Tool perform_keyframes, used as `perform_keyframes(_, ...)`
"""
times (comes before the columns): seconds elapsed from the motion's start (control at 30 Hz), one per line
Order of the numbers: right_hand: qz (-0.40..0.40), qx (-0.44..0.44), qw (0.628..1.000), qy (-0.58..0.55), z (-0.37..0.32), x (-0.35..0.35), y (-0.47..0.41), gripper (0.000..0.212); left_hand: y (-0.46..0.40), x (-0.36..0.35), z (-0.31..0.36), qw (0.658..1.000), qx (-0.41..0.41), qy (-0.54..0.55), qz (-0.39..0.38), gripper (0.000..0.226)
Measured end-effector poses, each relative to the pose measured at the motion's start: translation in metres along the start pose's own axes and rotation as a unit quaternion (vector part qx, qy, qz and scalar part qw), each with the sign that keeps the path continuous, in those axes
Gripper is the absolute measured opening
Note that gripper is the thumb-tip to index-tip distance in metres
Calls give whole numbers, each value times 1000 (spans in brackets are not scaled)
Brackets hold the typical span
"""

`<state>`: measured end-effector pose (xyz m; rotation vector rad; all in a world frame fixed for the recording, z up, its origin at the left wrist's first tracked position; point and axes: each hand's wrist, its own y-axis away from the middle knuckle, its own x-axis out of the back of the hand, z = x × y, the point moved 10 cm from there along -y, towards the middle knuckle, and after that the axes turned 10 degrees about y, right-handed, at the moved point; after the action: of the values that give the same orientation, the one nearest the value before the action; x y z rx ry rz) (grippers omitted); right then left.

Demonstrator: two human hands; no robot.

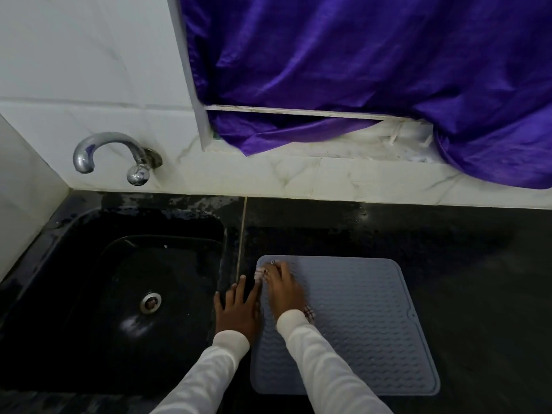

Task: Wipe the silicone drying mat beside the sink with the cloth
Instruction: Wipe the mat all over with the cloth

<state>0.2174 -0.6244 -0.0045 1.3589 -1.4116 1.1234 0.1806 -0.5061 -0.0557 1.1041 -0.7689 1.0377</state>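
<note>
White sleeves reach in from six o'clock. Her right hand (283,289) presses flat on a checked cloth (260,274) at the grey silicone drying mat's (358,318) ten o'clock corner. Beside it, the left hand (237,309) lies spread, fingers splayed on the black tabletop (463,264), touching the mat's edge. At nine o'clock sits the dark sink (113,294).

Both arms wear long white sleeves (325,369) with snug ribbed cuffs at the wrists. The left hand (237,309) and right hand (283,289) are bare.
</note>
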Motion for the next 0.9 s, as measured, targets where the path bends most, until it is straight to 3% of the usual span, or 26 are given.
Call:
perform_keyframes(0.1, -10, -32, 999, -30, -1, -6, -23, 41, 0, 6, 3, 1000, -9, -14, 1, 58)
perform_keyframes(0.27, -43, -20, 997, 56, 20, -21, -29, 55, -2, 5, 2, 999, -16, -34, -8, 57)
perform_keyframes(0.73, -19, -234, 964, 123, 210, 29, 1, 48, -7, 1, 16, 998, -38, -50, -19, 60)
perform_keyframes(0.83, 9, -289, 954, 82, 231, 49, 12, 38, -10, -2, 16, 998, -36, -50, -17, 62)
perform_keyframes(0.9, 70, -306, 950, -2, 222, 69, 17, 31, -12, -3, 15, 998, -39, -54, -20, 61)
